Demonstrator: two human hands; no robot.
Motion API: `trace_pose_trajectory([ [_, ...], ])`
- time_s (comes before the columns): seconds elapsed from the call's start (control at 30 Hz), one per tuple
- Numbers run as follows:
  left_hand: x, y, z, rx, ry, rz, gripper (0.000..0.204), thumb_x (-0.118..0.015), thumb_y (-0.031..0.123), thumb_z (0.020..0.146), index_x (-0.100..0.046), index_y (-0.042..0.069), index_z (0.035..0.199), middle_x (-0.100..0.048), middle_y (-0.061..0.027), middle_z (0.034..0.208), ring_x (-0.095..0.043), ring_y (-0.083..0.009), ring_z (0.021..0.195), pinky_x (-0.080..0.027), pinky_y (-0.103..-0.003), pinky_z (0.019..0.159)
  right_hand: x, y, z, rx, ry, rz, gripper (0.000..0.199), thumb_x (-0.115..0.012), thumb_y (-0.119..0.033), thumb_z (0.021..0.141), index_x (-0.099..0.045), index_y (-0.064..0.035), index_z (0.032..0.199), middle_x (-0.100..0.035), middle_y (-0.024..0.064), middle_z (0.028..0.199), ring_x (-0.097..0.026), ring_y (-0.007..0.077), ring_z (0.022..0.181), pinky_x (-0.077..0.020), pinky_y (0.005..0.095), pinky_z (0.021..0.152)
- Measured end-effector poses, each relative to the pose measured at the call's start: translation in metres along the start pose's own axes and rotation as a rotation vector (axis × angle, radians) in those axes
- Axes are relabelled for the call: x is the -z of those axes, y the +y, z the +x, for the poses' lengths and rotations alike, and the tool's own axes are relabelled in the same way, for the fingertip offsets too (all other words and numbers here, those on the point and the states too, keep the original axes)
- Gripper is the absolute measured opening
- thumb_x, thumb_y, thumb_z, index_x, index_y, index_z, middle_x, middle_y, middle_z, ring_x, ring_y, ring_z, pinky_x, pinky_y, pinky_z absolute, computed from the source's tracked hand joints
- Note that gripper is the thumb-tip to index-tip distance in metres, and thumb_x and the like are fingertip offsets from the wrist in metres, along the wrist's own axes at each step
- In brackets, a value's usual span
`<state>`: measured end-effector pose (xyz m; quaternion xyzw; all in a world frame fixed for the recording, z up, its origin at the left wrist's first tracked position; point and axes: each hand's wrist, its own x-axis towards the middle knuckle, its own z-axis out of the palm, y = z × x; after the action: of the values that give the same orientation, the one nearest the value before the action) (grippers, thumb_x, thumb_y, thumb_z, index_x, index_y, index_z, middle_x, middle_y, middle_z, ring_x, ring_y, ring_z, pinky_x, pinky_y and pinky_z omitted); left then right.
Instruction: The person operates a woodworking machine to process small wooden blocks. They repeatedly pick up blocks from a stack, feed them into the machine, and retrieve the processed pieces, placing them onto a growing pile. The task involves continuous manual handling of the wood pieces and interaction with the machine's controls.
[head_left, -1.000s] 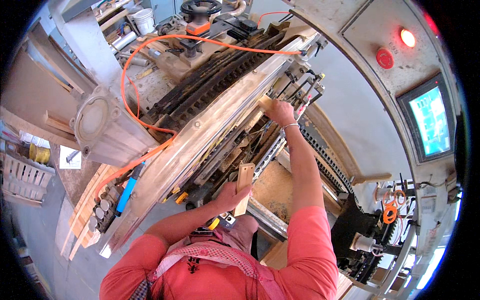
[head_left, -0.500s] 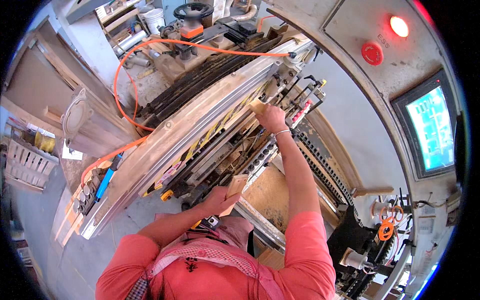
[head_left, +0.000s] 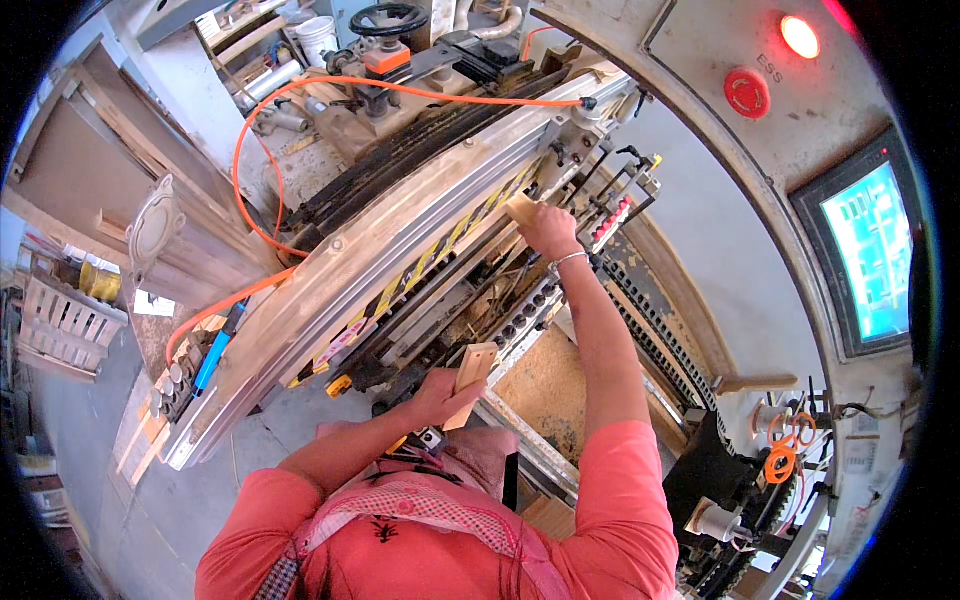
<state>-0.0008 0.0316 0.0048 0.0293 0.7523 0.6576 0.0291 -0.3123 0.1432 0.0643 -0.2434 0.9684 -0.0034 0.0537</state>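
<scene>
My left hand is closed around a short, pale wooden block, close in front of my body. Small dark marks show near the block's upper end. My right arm reaches forward over the machine, and the right hand grips a second small wooden piece by one end. That piece is beside the yellow-and-black striped edge of the machine's long rail; whether it touches anything there I cannot tell. The fingertips of the right hand are partly hidden.
A long metal-edged beam crosses ahead, with an orange hose looping over it. Sawdust covers a panel under my right arm. To the right stands a control panel with a lit screen and a red stop button.
The whole view has shifted slightly. The left hand's block is turned a little, showing more of its broad face. Both hands keep their hold.
</scene>
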Motion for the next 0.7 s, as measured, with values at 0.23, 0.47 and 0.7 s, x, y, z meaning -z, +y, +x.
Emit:
trace_pose_trajectory([
  [0.23, 0.0, 0.002, 0.0, 0.0, -0.013, -0.034, 0.028, -0.057, 0.027, 0.085, -0.062, 0.0, 0.078, -0.055, -0.0105, 0.06, -0.056, -0.0148, 0.054, -0.043, -0.031, 0.05, -0.009, 0.007, 0.005, 0.063, 0.04, -0.046, 0.046, -0.064, -0.044, 0.072, -0.062, -0.0011, 0.089, -0.065, 0.0166, 0.083, -0.063, 0.0318, 0.08, -0.0512, 0.0397, 0.07],
  [0.47, 0.006, 0.0, 0.0, 0.095, -0.109, 0.037, 0.032, -0.052, 0.03, 0.088, -0.063, 0.0, 0.084, -0.061, -0.0075, 0.071, -0.06, -0.0143, 0.065, -0.046, -0.029, 0.06, 0.0, -0.002, 0.001, -0.029, 0.004, -0.016, 0.046, -0.064, -0.04, 0.073, -0.059, -0.001, 0.096, -0.064, 0.0169, 0.088, -0.063, 0.031, 0.084, -0.0506, 0.0386, 0.073],
  [0.7, 0.001, -0.001, 0.0, -0.006, -0.014, -0.006, 0.028, -0.056, 0.028, 0.085, -0.063, 0.001, 0.078, -0.057, -0.0097, 0.06, -0.058, -0.0149, 0.054, -0.044, -0.03, 0.05, 0.001, 0.0, 0.003, 0.009, -0.016, -0.003, 0.046, -0.065, -0.04, 0.072, -0.059, -0.0004, 0.095, -0.064, 0.0175, 0.088, -0.063, 0.0313, 0.085, -0.0506, 0.039, 0.074],
])
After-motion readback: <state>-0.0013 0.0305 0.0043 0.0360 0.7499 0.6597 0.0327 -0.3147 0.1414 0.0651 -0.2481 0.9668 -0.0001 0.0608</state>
